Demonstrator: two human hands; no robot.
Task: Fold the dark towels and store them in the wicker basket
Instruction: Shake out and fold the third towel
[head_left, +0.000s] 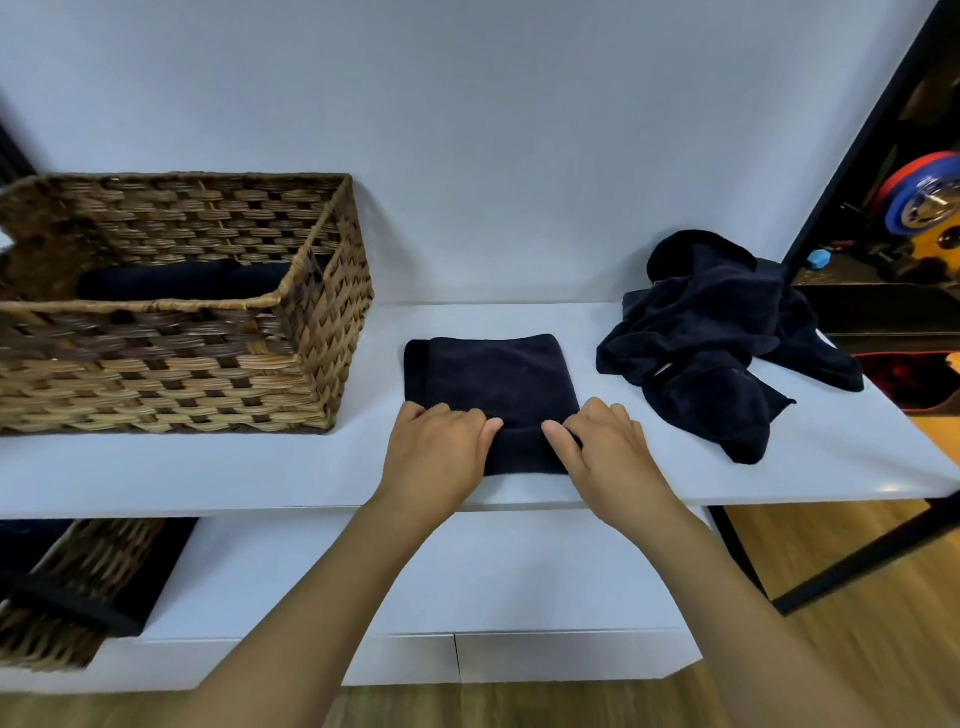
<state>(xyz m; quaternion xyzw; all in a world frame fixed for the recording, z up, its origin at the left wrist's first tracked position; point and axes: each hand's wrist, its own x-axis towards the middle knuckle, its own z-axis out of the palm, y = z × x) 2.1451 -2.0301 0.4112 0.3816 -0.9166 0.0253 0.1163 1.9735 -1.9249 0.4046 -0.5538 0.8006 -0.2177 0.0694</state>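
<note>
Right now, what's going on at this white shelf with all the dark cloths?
A person is folding towels. Both hands, left and right, grip the near edge of a dark folded rectangular towel lying flat on the white shelf top. A rolled dark towel already sits in the brown woven wicker basket. A crumpled pile of dark towels waits to the right.

No readable text, labels, brands or numbers showed anywhere in the head view.
</note>
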